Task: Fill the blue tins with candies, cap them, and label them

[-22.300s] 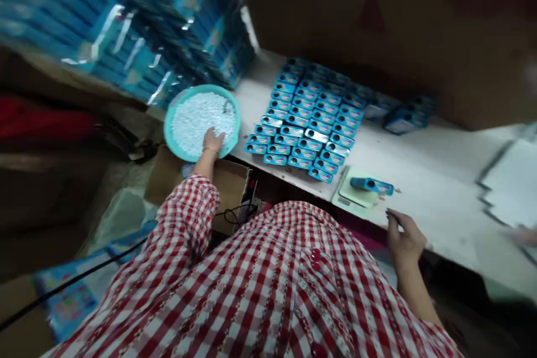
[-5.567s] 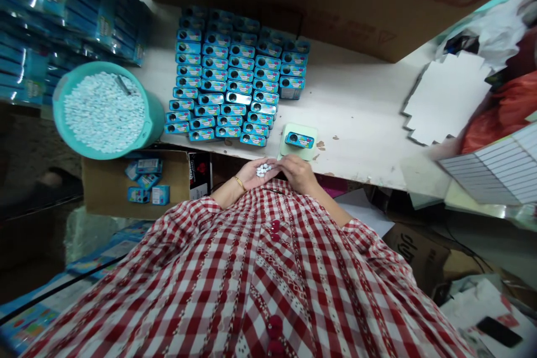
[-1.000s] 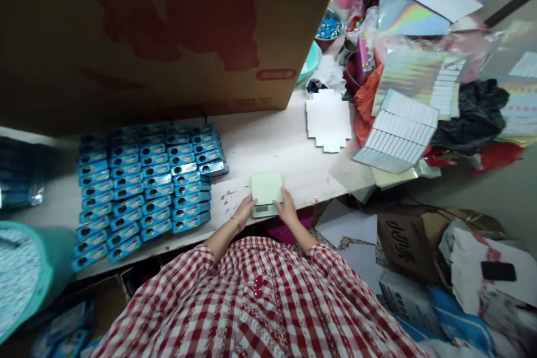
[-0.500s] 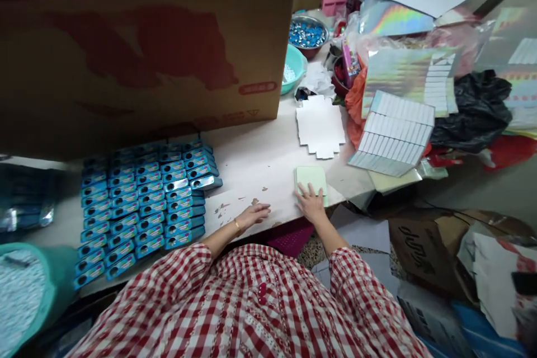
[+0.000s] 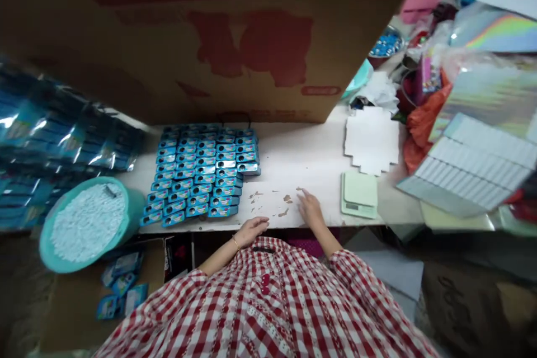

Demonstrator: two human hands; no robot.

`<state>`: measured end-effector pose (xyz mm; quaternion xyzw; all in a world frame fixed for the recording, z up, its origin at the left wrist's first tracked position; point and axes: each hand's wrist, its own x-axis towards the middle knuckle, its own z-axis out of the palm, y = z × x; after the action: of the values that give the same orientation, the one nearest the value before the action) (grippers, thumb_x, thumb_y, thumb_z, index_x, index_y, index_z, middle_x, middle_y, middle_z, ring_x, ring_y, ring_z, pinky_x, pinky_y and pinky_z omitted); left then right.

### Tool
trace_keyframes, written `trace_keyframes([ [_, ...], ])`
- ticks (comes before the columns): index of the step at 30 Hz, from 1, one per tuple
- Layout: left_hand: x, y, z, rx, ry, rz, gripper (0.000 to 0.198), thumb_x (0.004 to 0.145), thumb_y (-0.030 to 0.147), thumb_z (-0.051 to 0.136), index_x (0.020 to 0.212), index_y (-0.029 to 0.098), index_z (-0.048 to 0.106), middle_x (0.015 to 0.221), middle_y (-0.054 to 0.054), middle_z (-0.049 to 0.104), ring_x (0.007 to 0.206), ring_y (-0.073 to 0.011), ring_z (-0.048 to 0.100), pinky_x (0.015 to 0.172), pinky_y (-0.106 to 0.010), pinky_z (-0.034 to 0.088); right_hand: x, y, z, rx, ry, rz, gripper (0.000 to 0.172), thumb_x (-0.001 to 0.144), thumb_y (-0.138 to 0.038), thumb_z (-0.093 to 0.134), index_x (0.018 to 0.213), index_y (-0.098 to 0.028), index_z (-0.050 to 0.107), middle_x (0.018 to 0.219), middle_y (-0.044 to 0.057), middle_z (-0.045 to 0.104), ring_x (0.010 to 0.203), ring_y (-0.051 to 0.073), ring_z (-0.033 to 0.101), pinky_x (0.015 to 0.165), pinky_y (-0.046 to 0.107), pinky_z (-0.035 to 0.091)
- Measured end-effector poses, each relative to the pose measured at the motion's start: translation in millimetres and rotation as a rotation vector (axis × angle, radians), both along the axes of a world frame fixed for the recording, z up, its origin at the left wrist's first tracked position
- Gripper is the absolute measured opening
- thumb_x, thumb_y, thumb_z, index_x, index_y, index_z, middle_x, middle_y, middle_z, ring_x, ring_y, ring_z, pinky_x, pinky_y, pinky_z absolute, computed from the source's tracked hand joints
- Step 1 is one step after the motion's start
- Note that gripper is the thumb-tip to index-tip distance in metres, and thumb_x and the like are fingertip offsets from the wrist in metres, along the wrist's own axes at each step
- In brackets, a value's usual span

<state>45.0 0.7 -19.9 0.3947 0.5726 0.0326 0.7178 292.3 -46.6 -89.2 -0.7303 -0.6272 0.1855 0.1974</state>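
Note:
My right hand [image 5: 311,209] is over the white tabletop [image 5: 285,151], fingers apart and holding nothing, left of a pale green kitchen scale [image 5: 359,194]. By the table's front edge, close to my body, is my left hand [image 5: 251,230]; its fingers are stretched out with nothing in them. Left of both hands, rows of small blue boxes [image 5: 205,170] stand packed together, each with a dark round spot on its face. A flat white cut-out card [image 5: 372,139] lies behind the scale.
A large cardboard box [image 5: 251,95] blocks the back of the table. At left are a turquoise basin [image 5: 134,207] full of small white pieces and stacked, plastic-wrapped blue packs [image 5: 62,128]. Right: printed sheets [image 5: 478,165], a red bag [image 5: 428,117], and a bowl of blue pieces [image 5: 386,43].
My view has swung left, bringing the whole basin into sight. My right hand has left the scale and moved left over the table. My left hand has drawn back toward my body.

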Motion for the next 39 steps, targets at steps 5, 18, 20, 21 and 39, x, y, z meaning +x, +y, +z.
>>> trace_keyframes([
  [5, -30, 10, -16.6, 0.079, 0.065, -0.189, 0.070, 0.054, 0.061, 0.069, 0.105, 0.013, 0.064, 0.100, -0.011, 0.068, 0.087, -0.0210, 0.062, 0.081, -0.034, 0.046, -90, -38, -10.2, -0.097, 0.399, -0.023, 0.031, 0.086, -0.016, 0.046, 0.111, -0.018, 0.065, 0.109, 0.008, 0.068, 0.103, 0.017, 0.062, 0.093, 0.030, 0.047],
  [18, -28, 14, -48.3, 0.214, 0.051, -0.731, 0.071, 0.056, 0.063, 0.064, 0.105, 0.012, 0.064, 0.100, -0.012, 0.069, 0.086, -0.0212, 0.063, 0.079, -0.035, 0.049, -179, -229, -63.8, -0.486, 0.567, -0.809, 0.029, 0.082, -0.016, 0.051, 0.104, -0.016, 0.069, 0.106, 0.010, 0.070, 0.100, 0.020, 0.065, 0.092, 0.033, 0.047],
  [20, -18, 11, -49.4, 0.257, 0.041, -0.757, 0.070, 0.057, 0.063, 0.063, 0.105, 0.012, 0.064, 0.100, -0.012, 0.068, 0.087, -0.0218, 0.063, 0.080, -0.036, 0.049, -177, -235, -66.3, -0.467, 0.586, -0.855, 0.027, 0.080, -0.015, 0.053, 0.101, -0.018, 0.070, 0.105, 0.008, 0.070, 0.100, 0.020, 0.065, 0.093, 0.033, 0.047],
  [21, -12, 10, -50.9, 0.293, 0.040, -0.774, 0.069, 0.058, 0.062, 0.062, 0.105, 0.012, 0.064, 0.099, -0.012, 0.068, 0.087, -0.0223, 0.063, 0.080, -0.037, 0.049, -175, -237, -68.7, -0.451, 0.597, -0.874, 0.027, 0.080, -0.015, 0.054, 0.100, -0.019, 0.071, 0.105, 0.007, 0.070, 0.101, 0.019, 0.065, 0.093, 0.032, 0.046],
  [39, 171, -20, -123.0, 1.594, 0.350, -0.933, 0.048, 0.086, 0.033, 0.043, 0.129, 0.011, 0.049, 0.134, -0.018, 0.045, 0.127, -0.0293, 0.038, 0.106, -0.048, 0.026, 76, -210, -228.1, 0.184, 0.875, -1.360, 0.029, 0.085, -0.030, 0.050, 0.104, -0.015, 0.066, 0.103, 0.009, 0.070, 0.093, 0.018, 0.065, 0.089, 0.031, 0.047],
])
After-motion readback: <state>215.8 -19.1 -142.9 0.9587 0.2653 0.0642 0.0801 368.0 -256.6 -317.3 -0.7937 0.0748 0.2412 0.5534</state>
